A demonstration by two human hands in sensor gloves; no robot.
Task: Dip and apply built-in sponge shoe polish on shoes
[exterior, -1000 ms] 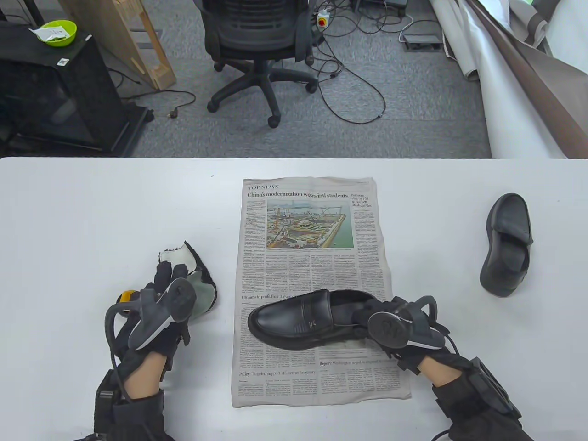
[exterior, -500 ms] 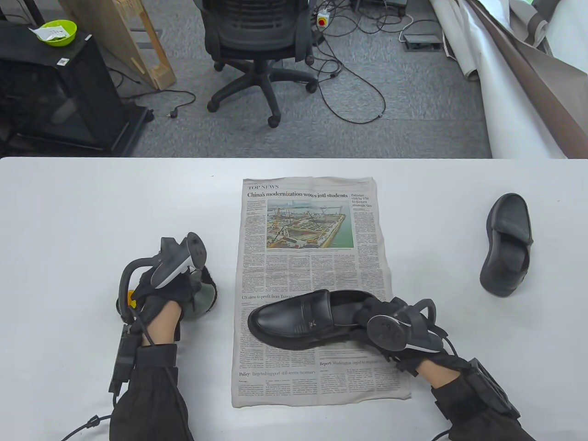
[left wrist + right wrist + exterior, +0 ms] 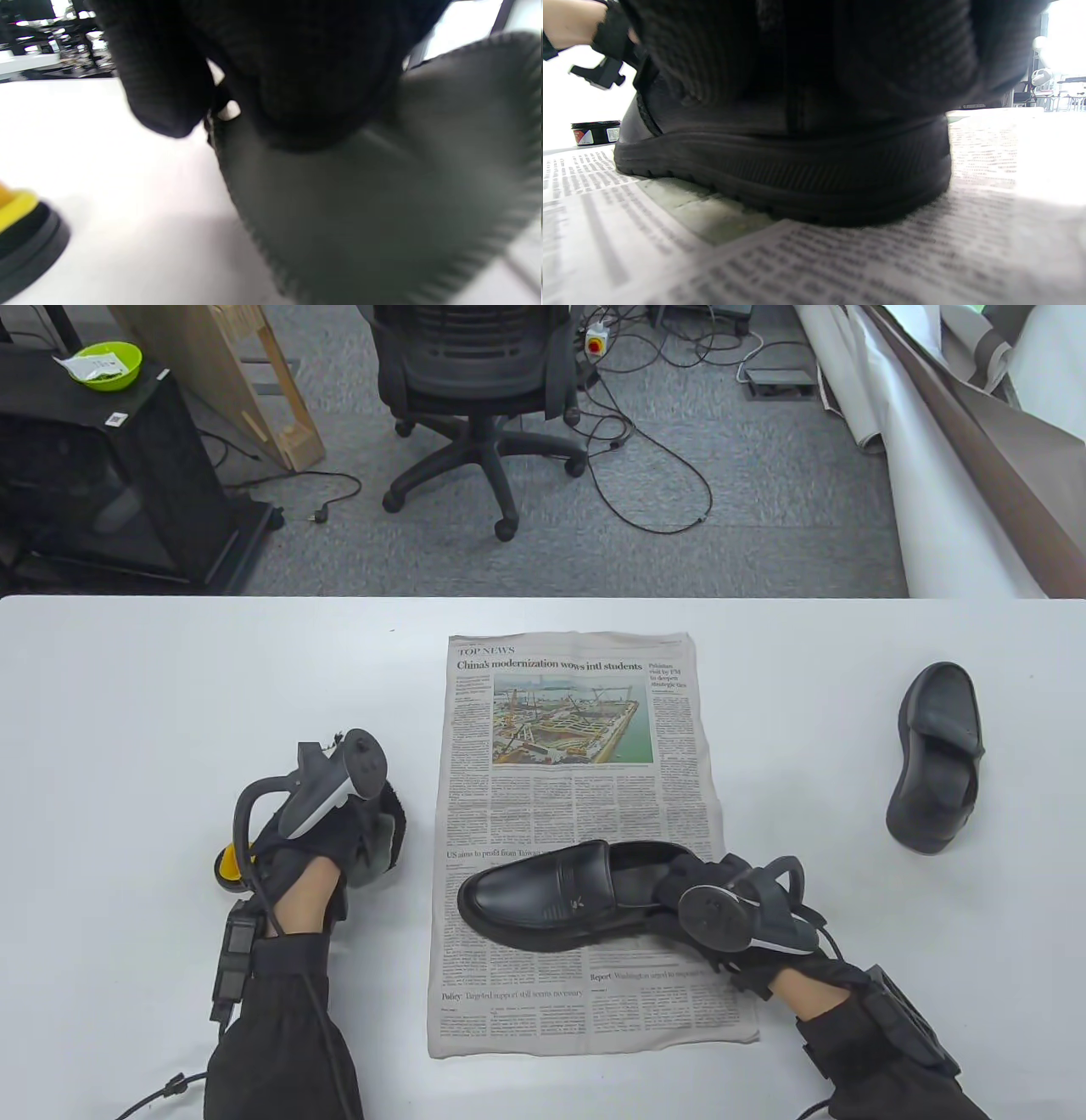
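White table (image 3: pixel 170 687), right hand (image 3: pixel 721 899) gripping shoe (image 3: pixel 543 899) (heel)

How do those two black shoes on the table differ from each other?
The near shoe stands upright on the newspaper; the far shoe lies tipped on its side on the bare table. The right hand holds the near shoe's heel; nothing touches the far shoe. Both are black slip-ons.

Glossy smooth black leather shoe (image 3: pixel 543 895) on matt printed newspaper (image 3: pixel 585 780); grey cloth (image 3: pixel 382 203) with rough stitched edge.
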